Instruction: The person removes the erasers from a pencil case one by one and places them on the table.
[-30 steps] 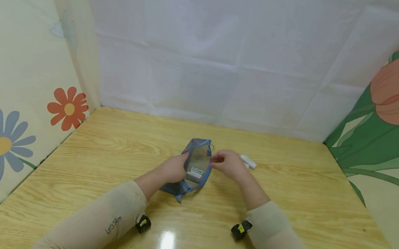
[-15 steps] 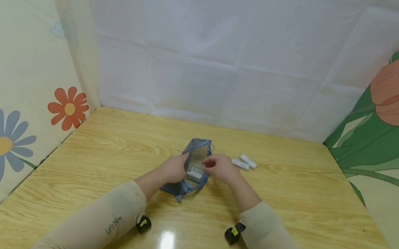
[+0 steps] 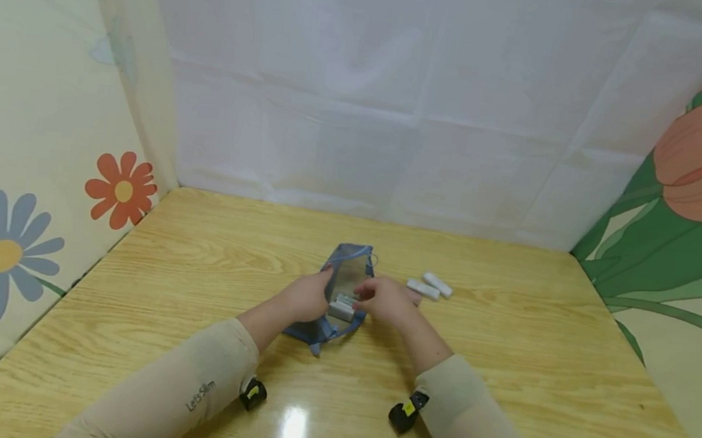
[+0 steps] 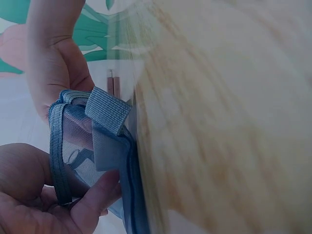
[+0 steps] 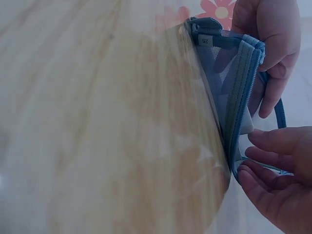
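Observation:
A blue zippered mesh pouch (image 3: 352,265) lies on the table with its mouth spread open. My left hand (image 3: 304,298) grips its left side, the thumb (image 4: 100,197) inside the rim. Inside the pouch sit small whitish-grey blocks (image 3: 341,309), one with a greenish mark on top. My right hand (image 3: 390,300) reaches over the right rim, thumb and fingertips apart and right at these blocks. In the right wrist view, the right thumb (image 5: 273,139) meets the edge of a white block (image 5: 247,122), with the other fingers beside the pouch's rim.
Two small white bars (image 3: 437,284) lie side by side on the wooden table (image 3: 517,351), just right of my right hand. A white cloth (image 3: 369,107) hangs at the back, with flower-printed panels on the left and right.
My right hand has moved left and nearer to me, from the pouch's right rim to the blocks inside. A second white bar has come into full view behind it. The left hand stays put.

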Available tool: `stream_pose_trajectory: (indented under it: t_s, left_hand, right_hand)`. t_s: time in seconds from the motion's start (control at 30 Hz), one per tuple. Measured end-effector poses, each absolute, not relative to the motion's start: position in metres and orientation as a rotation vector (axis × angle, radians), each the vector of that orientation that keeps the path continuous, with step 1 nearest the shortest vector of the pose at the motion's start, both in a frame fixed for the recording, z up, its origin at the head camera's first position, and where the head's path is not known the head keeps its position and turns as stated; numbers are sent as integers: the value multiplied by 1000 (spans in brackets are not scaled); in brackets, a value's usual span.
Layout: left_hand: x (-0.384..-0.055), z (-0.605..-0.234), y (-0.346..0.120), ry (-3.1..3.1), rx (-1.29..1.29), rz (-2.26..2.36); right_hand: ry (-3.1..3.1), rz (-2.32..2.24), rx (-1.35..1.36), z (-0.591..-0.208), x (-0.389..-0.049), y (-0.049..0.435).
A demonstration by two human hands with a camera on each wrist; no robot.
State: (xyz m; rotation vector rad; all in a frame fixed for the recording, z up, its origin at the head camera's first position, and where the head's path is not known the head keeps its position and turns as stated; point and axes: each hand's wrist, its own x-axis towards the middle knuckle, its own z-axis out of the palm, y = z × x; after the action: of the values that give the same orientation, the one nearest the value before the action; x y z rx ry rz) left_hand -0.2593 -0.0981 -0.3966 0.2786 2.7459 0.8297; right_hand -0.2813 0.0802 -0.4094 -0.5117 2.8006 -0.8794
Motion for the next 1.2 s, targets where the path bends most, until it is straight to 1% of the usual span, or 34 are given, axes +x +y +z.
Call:
stream_pose_trajectory:
  t_s: [0.43, 0.77, 1.2]
  left_hand:
    - [-262, -398, -98, 2757, 292, 814]
    - [-262, -398, -98, 2750, 294, 819]
    - [-259, -399, -98, 2842, 371, 766]
  right_hand:
    - [2746, -960, -477, -411, -280, 76]
    - [2776, -907, -533, -412, -280, 75]
    - [2725, -921, -580, -411, -279, 76]
